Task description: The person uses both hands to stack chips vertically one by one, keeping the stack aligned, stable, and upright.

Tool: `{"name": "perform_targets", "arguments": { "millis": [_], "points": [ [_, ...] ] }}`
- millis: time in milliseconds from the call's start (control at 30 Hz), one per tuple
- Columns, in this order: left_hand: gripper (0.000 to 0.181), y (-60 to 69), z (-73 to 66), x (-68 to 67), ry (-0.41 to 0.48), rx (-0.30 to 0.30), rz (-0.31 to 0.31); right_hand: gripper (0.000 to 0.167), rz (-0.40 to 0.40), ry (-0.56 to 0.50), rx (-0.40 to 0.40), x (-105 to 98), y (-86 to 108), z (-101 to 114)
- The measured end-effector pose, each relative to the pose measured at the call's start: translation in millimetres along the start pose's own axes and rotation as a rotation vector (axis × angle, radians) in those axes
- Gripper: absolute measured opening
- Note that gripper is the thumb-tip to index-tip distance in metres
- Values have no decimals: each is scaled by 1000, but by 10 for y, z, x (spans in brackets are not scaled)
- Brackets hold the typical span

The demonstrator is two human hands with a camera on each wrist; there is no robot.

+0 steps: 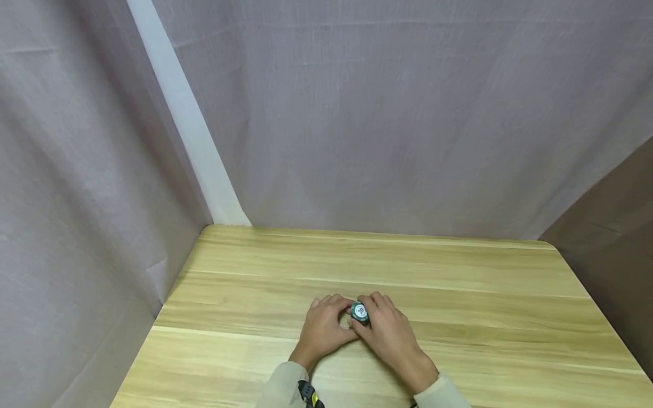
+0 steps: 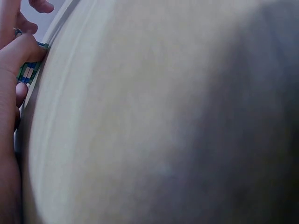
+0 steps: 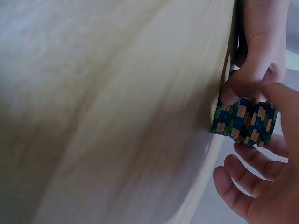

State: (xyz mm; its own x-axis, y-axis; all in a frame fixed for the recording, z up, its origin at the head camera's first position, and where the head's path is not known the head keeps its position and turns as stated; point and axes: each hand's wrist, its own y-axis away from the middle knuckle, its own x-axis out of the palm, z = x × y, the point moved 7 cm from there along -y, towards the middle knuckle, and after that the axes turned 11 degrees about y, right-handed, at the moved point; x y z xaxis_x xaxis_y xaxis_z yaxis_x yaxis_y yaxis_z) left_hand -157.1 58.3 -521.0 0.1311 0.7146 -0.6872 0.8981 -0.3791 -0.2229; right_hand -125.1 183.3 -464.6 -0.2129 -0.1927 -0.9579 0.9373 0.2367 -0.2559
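Note:
A short stack of green, blue and beige poker chips stands on the table, its top chip showing a white centre with a number. My left hand holds the stack from the left, thumb and fingertips at its side. From the right, my right hand grips the upper chips between thumb and fingers. The right wrist view shows the striped edges of the chip stack, with the left thumb against its lower part. In the left wrist view, the hands hide most of the chip stack.
The wooden table spreads out around both hands. Grey curtains hang behind it and on both sides, with a white strip at the back left. A dark band with yellow is on the left wrist.

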Motion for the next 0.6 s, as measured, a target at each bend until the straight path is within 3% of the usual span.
{"name": "perform_targets", "arguments": {
  "millis": [300,600],
  "points": [
    [50,18,1,-21,10,0,6,36,14,-53,28,-44,-46,22],
    [46,30,24,-55,10,0,-3,31,125,-55,-11,-149,-126,132]
  ]
}}
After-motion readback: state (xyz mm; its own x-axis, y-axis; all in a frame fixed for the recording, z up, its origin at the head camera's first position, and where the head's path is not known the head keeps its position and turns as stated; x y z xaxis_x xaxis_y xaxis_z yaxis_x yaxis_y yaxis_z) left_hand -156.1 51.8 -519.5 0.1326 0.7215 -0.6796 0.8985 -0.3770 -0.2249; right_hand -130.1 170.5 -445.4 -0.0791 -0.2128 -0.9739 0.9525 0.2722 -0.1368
